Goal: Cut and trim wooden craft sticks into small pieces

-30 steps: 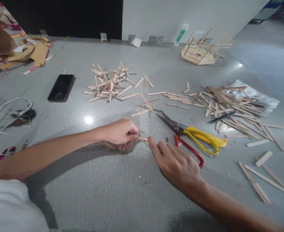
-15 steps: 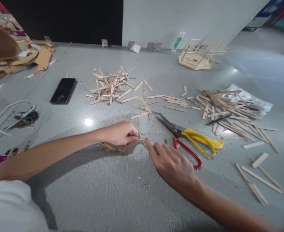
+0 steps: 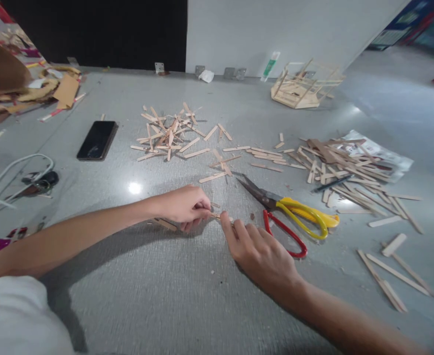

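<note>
My left hand (image 3: 187, 207) pinches one end of a thin wooden popsicle stick piece (image 3: 216, 215) low over the table. The fingertips of my right hand (image 3: 255, 246) close on the other end, so only a short stretch shows between the hands. Whether it is one stick or a few together is hidden by my fingers. Beneath my left wrist lies another wooden stick (image 3: 165, 224). Scissors (image 3: 272, 199) with one red and one yellow handle lie open just beyond my right hand.
Loose sticks are heaped at the back (image 3: 170, 133) and at the right (image 3: 353, 167), with a plastic bag (image 3: 397, 170). A phone (image 3: 97, 140) and white cable (image 3: 28, 157) lie left. A hexagonal stick frame (image 3: 301, 91) and a green-labelled tube (image 3: 270, 66) stand at the rear.
Both hands keep hold of the stick piece in nearly the same place. My right index finger has straightened and shifted slightly left along it.
</note>
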{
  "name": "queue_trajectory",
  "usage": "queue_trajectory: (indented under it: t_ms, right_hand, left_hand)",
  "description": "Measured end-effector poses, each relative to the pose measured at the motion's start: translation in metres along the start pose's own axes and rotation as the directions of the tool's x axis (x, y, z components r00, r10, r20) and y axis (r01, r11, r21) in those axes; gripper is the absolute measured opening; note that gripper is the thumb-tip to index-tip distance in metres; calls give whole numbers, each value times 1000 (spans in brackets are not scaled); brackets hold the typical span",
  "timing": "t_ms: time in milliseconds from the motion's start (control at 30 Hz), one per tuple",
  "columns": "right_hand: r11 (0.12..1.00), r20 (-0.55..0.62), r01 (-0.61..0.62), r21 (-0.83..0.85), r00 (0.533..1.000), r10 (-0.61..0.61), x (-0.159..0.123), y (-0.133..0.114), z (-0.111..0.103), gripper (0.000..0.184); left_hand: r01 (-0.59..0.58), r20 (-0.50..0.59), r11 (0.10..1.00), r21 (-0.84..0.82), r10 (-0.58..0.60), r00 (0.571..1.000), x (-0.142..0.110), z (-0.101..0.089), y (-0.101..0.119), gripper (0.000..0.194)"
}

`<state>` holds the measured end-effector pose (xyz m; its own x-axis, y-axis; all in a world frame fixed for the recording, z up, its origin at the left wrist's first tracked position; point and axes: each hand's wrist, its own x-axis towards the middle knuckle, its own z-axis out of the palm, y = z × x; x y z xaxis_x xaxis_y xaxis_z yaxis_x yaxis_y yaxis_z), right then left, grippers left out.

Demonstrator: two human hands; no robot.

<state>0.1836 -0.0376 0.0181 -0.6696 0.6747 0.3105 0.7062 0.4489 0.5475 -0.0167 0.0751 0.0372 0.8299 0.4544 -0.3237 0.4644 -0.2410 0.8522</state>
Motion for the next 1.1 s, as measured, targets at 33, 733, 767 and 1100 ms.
queue_trajectory:
  t_ms: [33, 733, 767, 1100]
  right_hand:
    - [1000, 11, 3, -15, 1000, -3, 0, -1, 0, 27]
    - [996, -47, -36, 82, 998, 40, -3, 5, 5, 26]
    - [996, -38, -33, 86, 999, 37, -3, 5, 5, 27]
    - [992, -13, -32, 123, 999, 34, -2, 4, 6, 27]
  left_hand:
    - [-3, 5, 1000, 4, 3, 1000, 0, 0, 0, 38]
    - [39, -3, 999, -37, -39, 999, -1, 0, 3, 32]
    - [39, -4, 999, -35, -39, 999, -1, 0, 3, 33]
    - [11, -2, 999, -33, -11, 1000, -2, 0, 0, 37]
